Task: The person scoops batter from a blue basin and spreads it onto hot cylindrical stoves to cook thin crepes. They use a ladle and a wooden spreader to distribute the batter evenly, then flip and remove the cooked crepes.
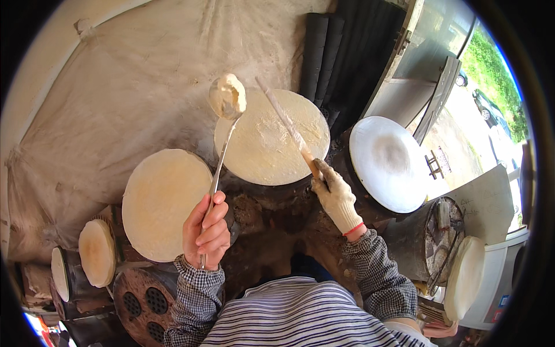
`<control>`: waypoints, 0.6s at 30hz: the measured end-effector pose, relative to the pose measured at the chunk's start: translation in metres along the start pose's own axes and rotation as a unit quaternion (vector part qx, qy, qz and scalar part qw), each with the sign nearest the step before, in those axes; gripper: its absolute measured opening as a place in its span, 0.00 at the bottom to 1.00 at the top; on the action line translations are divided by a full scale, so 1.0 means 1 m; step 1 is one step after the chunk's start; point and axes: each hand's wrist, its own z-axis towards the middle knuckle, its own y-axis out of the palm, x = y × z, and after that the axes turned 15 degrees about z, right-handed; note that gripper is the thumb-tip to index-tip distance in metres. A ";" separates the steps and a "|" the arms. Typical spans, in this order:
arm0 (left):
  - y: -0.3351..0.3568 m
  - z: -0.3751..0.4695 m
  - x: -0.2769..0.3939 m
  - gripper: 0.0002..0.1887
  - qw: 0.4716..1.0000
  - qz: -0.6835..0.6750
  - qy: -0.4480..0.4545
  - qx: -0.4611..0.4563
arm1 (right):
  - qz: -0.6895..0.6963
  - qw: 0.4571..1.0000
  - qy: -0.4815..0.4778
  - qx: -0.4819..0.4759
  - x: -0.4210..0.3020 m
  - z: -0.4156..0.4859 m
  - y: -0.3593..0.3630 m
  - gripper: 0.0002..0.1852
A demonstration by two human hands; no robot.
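Note:
My left hand (pixel 207 230) is bare and grips the handle of a metal ladle (pixel 220 160), held upright with pale batter (pixel 234 95) clinging to its bowl. A knitted work glove covers my right hand (pixel 336 195), which holds a wooden stick (pixel 282 115) coated with batter along its far part. The stick extends over a round griddle (pixel 271 180) in the middle. A thin layer of batter (pixel 256 143), with uneven streaks towards the right, covers that griddle. Beside my left hand, a smooth pale flatbread (pixel 162 204) covers another round griddle.
A bare metal griddle (pixel 388 165) stands right of my gloved hand. Stacks of flatbreads lie at the left (pixel 97 253) and right (pixel 466 279). A round stove top (pixel 138 282) with briquettes is at lower left. Black cylinders (pixel 314 56) stand behind. Another hand (pixel 440 329) shows at lower right.

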 end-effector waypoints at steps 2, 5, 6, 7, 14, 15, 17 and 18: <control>0.011 -0.007 0.005 0.13 0.994 0.044 -0.047 0.090 | -0.282 0.959 -0.002 -0.031 0.040 0.010 0.000 0.29; 0.008 -0.032 0.012 0.14 0.966 0.106 -0.118 0.207 | -0.332 0.940 0.061 -0.047 0.085 0.022 -0.018 0.29; 0.002 -0.044 0.011 0.14 0.954 0.121 -0.134 0.239 | -0.312 0.946 0.087 -0.010 0.078 0.029 -0.018 0.28; -0.005 -0.056 0.010 0.13 0.940 0.136 -0.157 0.272 | -0.290 0.949 0.118 0.028 0.075 0.030 -0.018 0.27; -0.021 -0.111 -0.004 0.14 0.897 0.190 -0.236 0.323 | 0.254 0.956 0.132 -0.064 0.075 -0.046 0.046 0.27; -0.019 -0.115 -0.007 0.14 0.887 0.202 -0.243 0.338 | 0.268 0.939 0.179 -0.120 0.053 -0.060 0.043 0.26; -0.023 -0.124 -0.014 0.15 0.888 0.218 -0.244 0.324 | 0.333 0.928 0.157 -0.062 0.058 -0.076 0.043 0.26; -0.022 -0.127 -0.018 0.15 0.887 0.225 -0.242 0.323 | 0.408 0.896 0.172 -0.030 0.060 -0.080 0.037 0.26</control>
